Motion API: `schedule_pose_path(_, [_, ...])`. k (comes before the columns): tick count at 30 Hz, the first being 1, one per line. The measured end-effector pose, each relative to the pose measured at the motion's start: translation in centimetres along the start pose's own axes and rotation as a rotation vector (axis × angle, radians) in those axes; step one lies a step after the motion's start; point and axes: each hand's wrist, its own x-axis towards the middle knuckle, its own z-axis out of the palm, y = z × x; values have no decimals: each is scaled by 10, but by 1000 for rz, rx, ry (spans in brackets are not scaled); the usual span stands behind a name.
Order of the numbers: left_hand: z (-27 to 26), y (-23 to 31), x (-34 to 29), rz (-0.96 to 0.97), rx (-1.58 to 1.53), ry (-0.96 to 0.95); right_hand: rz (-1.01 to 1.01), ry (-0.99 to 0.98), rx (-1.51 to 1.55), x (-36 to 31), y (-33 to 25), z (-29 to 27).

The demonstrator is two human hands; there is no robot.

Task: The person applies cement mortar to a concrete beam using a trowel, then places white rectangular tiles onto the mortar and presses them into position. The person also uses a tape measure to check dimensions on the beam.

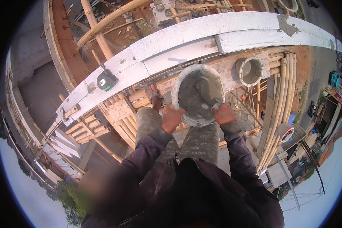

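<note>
A pale, mortar-crusted bucket (pixel 175 89) is tilted in front of my legs, its mouth facing me. Wet grey mortar (pixel 192 100) lies inside, with a smoother, lighter patch on the right whose nature I cannot tell. My left hand (pixel 172 119) is closed on the near left rim. On the near right side, my right hand (pixel 224 114) grips the rim with curled fingers. Whether the bucket rests on the planks or hangs in my grip is hidden. Just beyond it runs a white block wall (pixel 171 38).
A second bucket (pixel 259 72) with grey contents stands on planks at right. On the wall sits a black-and-green tape measure (pixel 107 80). Bamboo poles (pixel 283 102) form scaffolding around me, with gaps showing ground far below. My bare foot (pixel 153 95) is on the bamboo.
</note>
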Motion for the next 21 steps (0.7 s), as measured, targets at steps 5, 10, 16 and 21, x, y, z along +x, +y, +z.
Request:
schedule_pose_path(5, [-65, -4, -13, 2, 208, 102, 56, 23, -30, -15, -86, 47])
schedule_pose_path(10, [-102, -8, -32, 77, 143, 127, -82, -15, -48, -24, -127, 91])
schedule_pose_path(16, [-129, -34, -33, 18, 203, 217, -514, -297, 177, -8, -114, 93])
schedule_pose_path(21, [-131, -43, -38, -45, -88, 300, 62, -676, 496, -13, -103, 27])
